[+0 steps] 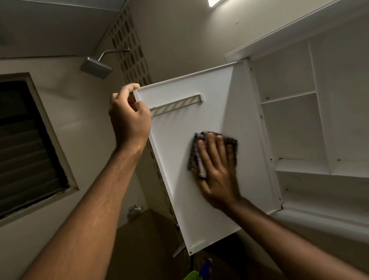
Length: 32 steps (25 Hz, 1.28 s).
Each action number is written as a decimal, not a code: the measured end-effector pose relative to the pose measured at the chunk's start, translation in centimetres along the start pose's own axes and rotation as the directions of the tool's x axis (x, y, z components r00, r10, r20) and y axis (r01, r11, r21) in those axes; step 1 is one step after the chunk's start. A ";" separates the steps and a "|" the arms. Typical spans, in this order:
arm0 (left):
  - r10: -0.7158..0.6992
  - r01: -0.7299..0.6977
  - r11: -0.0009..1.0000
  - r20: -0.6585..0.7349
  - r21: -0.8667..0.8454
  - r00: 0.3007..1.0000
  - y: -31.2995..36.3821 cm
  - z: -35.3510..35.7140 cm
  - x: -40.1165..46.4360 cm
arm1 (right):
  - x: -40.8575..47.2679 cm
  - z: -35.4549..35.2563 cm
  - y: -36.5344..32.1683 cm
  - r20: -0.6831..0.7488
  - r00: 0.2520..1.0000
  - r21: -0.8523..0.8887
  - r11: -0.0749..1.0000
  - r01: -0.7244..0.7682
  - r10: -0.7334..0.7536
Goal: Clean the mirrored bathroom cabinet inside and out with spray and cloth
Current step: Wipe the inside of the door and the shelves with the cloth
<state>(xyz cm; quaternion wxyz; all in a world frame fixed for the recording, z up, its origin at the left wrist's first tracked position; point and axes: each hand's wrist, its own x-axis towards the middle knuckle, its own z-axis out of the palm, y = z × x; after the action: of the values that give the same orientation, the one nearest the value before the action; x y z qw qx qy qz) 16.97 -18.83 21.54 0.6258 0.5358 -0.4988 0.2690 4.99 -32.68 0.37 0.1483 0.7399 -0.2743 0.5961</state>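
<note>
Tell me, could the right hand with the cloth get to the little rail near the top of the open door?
Probably yes. The right hand presses the cloth flat on the door, with bare panel between it and the rail above. The left hand grips the door's top corner beside the rail's left end.

One head camera, looking up and close.
It faces the open cabinet door (205, 151) at centre frame, shelves at right.

— Where was the left hand (129, 117)?
— Raised at about eleven o'clock, arm stretched up, fingers curled in a pinch, thumb opposite.
— And the right hand (217, 173)?
— Toward one o'clock, palm pressed flat, fingers spread and pointing up.
</note>
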 end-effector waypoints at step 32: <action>0.010 -0.010 1.000 -0.020 0.020 1.000 -0.5 0.4 -0.2 | -12.4 -0.9 11.8 0.155 0.988 -0.068 0.998 0.007 0.004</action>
<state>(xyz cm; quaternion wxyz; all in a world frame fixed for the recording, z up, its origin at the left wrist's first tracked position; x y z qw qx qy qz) 17.23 -19.34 21.15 0.6241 0.5369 -0.4925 0.2825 -4.34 -38.90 -12.65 0.1522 0.7786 -0.3047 0.5270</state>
